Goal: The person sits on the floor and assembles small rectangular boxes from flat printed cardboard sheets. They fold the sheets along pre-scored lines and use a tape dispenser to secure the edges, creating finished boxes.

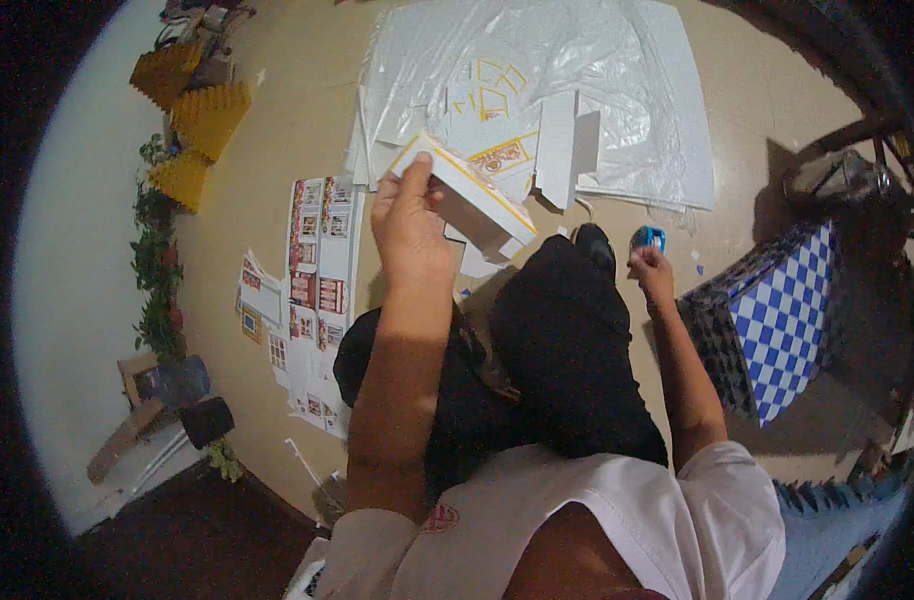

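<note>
My left hand grips an open white box-like piece with yellow edging, held up at a tilt. The thumb lies on its near corner, and its hollow side faces down toward my knees. Off to the right, beyond my knee, my right hand has its fingers closed at the lower edge of a small blue object, which looks like a tape dispenser. Beyond the box piece lies a flat white panel with a yellow border and red print. A folded white board piece stands beside it.
Clear plastic over white sheets covers the floor ahead, with yellow strips on it. Printed cutout sheets lie at the left. Yellow stepped pieces and plants line the left wall. A blue-and-white checkered panel stands right.
</note>
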Motion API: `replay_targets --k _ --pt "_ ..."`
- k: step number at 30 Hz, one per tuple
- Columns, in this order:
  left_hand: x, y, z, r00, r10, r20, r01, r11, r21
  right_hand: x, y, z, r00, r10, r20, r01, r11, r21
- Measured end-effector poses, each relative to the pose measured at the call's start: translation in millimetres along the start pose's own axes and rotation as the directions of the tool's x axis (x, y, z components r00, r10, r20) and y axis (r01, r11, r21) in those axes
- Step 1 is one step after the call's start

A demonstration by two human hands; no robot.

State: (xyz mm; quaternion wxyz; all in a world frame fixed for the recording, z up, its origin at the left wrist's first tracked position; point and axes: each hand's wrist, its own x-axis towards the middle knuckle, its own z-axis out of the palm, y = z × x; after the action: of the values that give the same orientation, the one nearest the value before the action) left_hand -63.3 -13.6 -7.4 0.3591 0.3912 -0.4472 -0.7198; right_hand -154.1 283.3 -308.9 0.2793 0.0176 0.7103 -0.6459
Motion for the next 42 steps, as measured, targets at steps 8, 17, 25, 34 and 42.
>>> replay_targets --k 8,17,25,34,42 --pt "-16.3 -4.6 16.0 0.992 0.101 0.070 -0.103 0.994 0.021 -85.7 -308.5 131.7 0.758 -0.574 0.311 0.515 0.818 0.254" --pt "-42.1 15.6 21.4 0.966 0.206 0.159 -0.204 0.979 -0.029 -100.5 -329.9 169.6 0.775 -0.579 0.254 0.515 0.811 0.278" --pt "-48.5 24.3 16.8 0.955 0.219 0.198 -0.220 0.975 -0.017 -105.2 -328.3 173.8 0.778 -0.561 0.283 0.496 0.825 0.271" --pt "-55.2 28.3 19.2 0.955 0.213 0.208 -0.213 0.977 -0.022 -109.8 -333.6 174.7 0.846 -0.486 0.221 0.428 0.865 0.263" --pt "-52.5 21.0 20.8 0.913 0.381 0.147 -0.400 0.906 0.141 -113.8 -340.5 176.4 0.873 -0.444 0.201 0.387 0.882 0.268"
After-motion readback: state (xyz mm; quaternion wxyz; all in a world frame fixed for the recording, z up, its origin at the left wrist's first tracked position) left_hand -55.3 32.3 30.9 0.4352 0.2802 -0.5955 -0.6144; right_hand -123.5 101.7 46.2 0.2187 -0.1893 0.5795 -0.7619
